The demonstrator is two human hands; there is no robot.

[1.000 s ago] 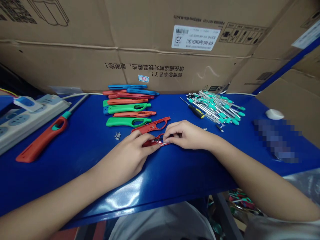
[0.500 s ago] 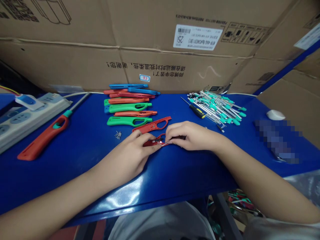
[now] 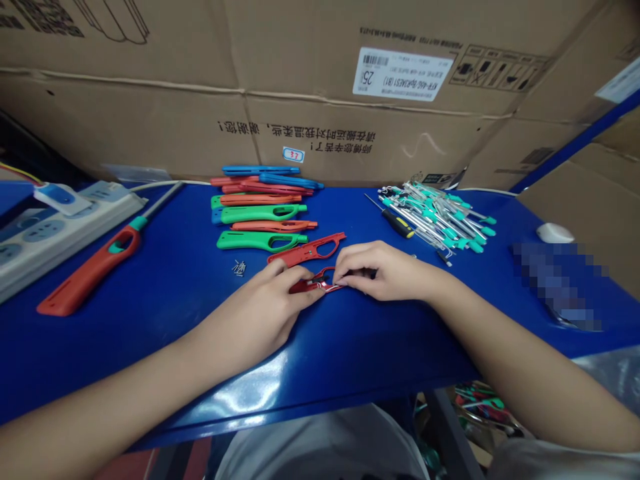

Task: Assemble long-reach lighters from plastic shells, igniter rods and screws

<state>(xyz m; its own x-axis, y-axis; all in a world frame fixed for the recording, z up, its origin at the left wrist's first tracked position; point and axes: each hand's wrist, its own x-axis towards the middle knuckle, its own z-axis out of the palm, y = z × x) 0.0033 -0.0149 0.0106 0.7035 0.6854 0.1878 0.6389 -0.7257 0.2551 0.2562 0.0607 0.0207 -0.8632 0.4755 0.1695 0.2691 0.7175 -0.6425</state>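
Note:
A red lighter shell half (image 3: pixel 305 287) lies on the blue table between my hands, with something white and wire-like inside it. My left hand (image 3: pixel 280 297) grips its left end, fingers closed around it. At its right end, my right hand (image 3: pixel 367 270) pinches the shell or a part inside; the fingers hide which. Just behind them rests another red shell half (image 3: pixel 307 251), its inner side up. A small heap of screws (image 3: pixel 239 268) sits beyond my left hand.
Green, orange, red and blue lighter shells (image 3: pixel 263 213) are stacked behind. Metal lighter rods with green parts (image 3: pixel 445 217) lie right, beside a screwdriver (image 3: pixel 399 223). An assembled red lighter (image 3: pixel 95 270) and a power strip (image 3: pixel 65 230) are left. Cardboard (image 3: pixel 300 87) walls the back.
The whole view has shifted slightly. Both hands keep nearly the same place and grip on the red shell half.

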